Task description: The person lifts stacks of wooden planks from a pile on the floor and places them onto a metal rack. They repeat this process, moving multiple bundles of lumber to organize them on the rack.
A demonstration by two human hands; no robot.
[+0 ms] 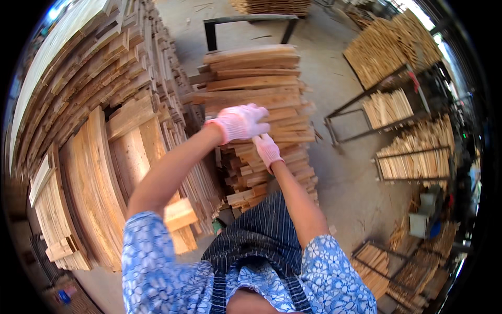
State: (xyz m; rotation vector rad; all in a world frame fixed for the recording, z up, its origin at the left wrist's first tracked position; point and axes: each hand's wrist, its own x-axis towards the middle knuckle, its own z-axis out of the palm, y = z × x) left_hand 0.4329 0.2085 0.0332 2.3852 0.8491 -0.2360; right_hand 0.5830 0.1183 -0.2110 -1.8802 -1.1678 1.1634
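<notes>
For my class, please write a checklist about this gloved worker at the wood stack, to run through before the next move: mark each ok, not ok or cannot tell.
1. Left hand gloved: ok.
2. Right hand gloved: ok.
3. Right hand's grip secure: cannot tell; its fingers are partly hidden.
4. Stack of wood even at its sides: not ok; pieces stick out unequally.
5. Apron worn: ok.
6. Forearms covered: not ok; both are bare.

Stacked boards (253, 83) and metal racks (251, 18) show a woodworking workshop
</notes>
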